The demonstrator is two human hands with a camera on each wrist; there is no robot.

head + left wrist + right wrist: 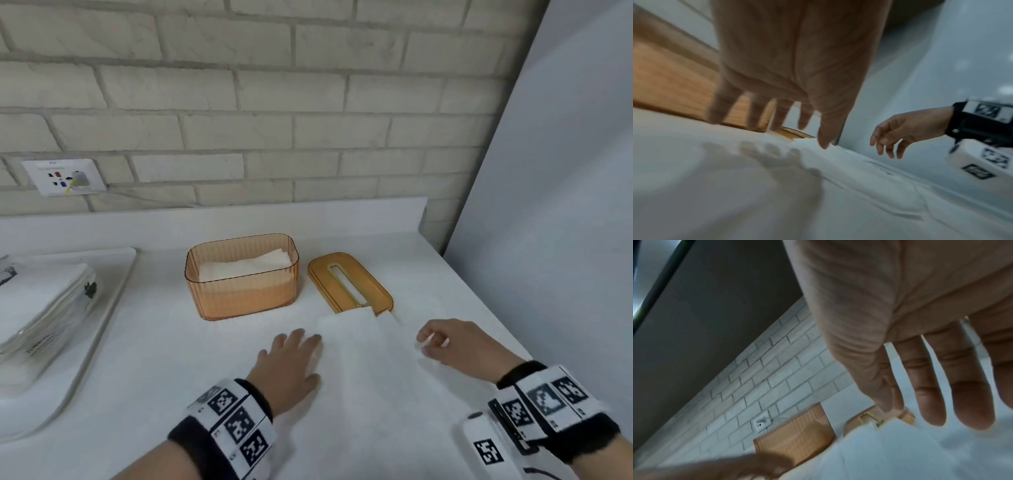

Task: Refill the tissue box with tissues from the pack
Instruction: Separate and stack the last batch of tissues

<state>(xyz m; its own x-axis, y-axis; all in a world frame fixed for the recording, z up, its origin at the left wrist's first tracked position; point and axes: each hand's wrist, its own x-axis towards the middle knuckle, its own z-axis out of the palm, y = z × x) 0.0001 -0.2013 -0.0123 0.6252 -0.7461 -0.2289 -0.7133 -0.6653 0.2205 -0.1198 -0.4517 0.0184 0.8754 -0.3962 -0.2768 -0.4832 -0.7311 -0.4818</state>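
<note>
The orange see-through tissue box (239, 287) stands open on the counter with white tissues (246, 265) inside. Its orange lid (349, 284) lies flat to the right of it. A white tissue sheet (370, 356) is spread on the counter in front, and its far corner overlaps the lid. My left hand (294, 346) is flat with spread fingers at the sheet's left edge, hovering just over the surface in the left wrist view (777, 113). My right hand (438, 342) hangs loosely at the sheet's right edge and holds nothing. The tissue pack (44, 308) lies far left.
The pack sits on a white tray (116, 294) at the counter's left. A brick wall with a power outlet (65, 176) runs behind. A white panel (548, 205) bounds the counter's right side.
</note>
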